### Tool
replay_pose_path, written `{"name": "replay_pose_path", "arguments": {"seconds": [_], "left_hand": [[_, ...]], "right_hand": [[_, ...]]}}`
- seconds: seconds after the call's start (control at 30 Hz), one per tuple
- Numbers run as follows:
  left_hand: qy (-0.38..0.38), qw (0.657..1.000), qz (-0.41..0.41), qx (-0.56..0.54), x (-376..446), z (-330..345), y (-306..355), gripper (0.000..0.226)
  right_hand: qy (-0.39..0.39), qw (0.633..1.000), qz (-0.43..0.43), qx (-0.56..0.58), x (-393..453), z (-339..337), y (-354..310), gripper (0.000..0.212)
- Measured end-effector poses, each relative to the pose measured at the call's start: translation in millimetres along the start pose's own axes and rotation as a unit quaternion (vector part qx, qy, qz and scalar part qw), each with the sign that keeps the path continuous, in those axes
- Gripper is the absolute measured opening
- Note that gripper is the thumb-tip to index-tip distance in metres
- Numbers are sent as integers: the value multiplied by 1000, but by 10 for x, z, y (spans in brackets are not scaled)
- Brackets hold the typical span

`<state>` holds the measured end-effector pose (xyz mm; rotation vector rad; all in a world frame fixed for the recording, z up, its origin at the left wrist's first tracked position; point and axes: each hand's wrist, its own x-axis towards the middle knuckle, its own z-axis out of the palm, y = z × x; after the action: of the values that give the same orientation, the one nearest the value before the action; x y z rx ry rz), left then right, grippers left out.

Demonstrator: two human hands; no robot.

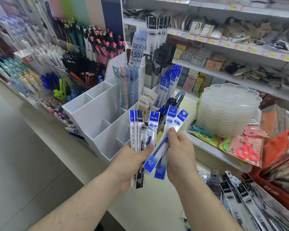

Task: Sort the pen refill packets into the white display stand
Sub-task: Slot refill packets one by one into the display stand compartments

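1. Our left hand (130, 161) grips a fanned bundle of pen refill packets (141, 129), fingers curled round their lower halves, thumb pressed across the front.
2. Our right hand (179, 152) pinches two blue-headed packets (169, 130) between thumb and fingers; they tilt up and to the right, just beside the left-hand bundle, and overlap its right edge.
3. Both hands are held above the front edge of the counter (150, 202), just in front of the white display stand (97, 112).
4. The stand sits on the counter's left part. Its front and left compartments show bare white walls.
5. In the stand's middle compartment, teal and blue packets (127, 85) stand upright.
6. The back compartments hold tall black-and-white packets (157, 45) and dark packets (163, 64); blue packets (172, 77) fill the right-side compartments.
7. White packets with red heart marks (147, 102) lean in a compartment just behind the bundle.
8. To the right of the stand, a stack of clear flower-shaped trays (227, 110) rests in a white tray (212, 150), with packaged pink scissors (247, 152) at that tray's right end.
9. At the counter's lower right corner lies a loose heap of black-headed refill packets (240, 202).
10. Left of the stand, racks hold upright pens (97, 45).
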<state>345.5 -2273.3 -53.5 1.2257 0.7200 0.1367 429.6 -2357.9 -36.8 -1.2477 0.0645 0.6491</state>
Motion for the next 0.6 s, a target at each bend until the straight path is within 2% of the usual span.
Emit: {"name": "replay_pose_path", "arguments": {"seconds": [0.13,0.2,0.4,0.6], "left_hand": [[-27,1000,-2,-4,18,-86,31,57],[-17,1000,0,15,23,-108,35,59],[17,998,23,57,50,-196,129,33],[84,992,74,54,94,-245,268,20]], "right_hand": [[-27,999,-12,-17,31,-2,19,21],[-44,999,0,-21,65,-14,33,18],[-127,980,4,-151,250,-193,-152,12],[36,989,-118,-87,660,-217,-648,11]]}}
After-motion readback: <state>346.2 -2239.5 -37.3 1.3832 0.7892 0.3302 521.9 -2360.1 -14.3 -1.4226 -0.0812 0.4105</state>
